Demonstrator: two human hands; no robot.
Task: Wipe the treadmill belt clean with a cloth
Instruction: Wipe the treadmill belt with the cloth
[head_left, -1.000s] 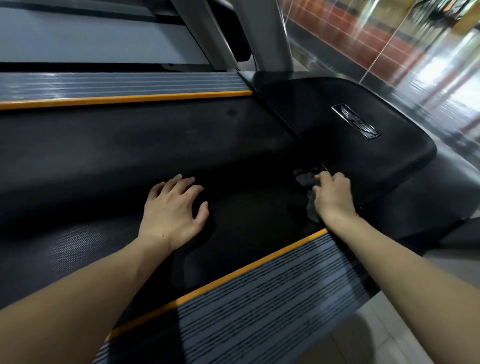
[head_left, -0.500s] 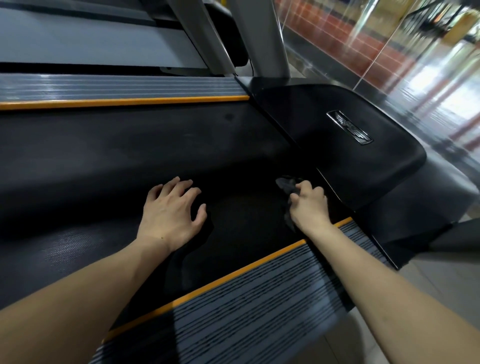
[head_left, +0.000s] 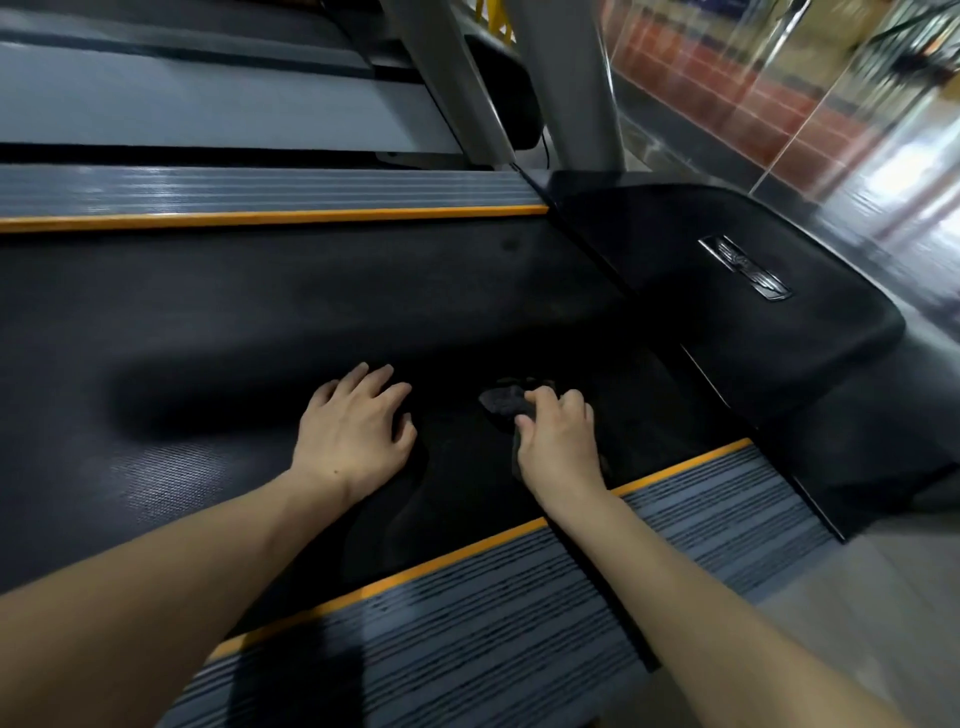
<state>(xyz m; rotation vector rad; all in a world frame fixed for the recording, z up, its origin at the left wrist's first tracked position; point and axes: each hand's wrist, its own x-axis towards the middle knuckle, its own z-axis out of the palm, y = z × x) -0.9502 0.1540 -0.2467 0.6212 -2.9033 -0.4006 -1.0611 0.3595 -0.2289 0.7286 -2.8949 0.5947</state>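
gripping a dark cloth (head_left: 506, 402), half-hidden, right hand (head_left: 558, 447) fingers curled; left hand (head_left: 353, 431) flat, fingers released

Treadmill belt (head_left: 260, 322): black, fine woven-grid texture showing where light catches it near left. Cloth (head_left: 501, 401): dark grey, nearly matching the belt. Near side rail (head_left: 519, 623): grey with thin black ribbing, orange strip along its belt edge. Far side rail (head_left: 260, 189): same grey ribbing, orange strip. Motor cover (head_left: 727, 312): glossy black, silver badge (head_left: 745, 267). Uprights (head_left: 447, 78): grey. Wall far right (head_left: 727, 88): red-brown tiles.
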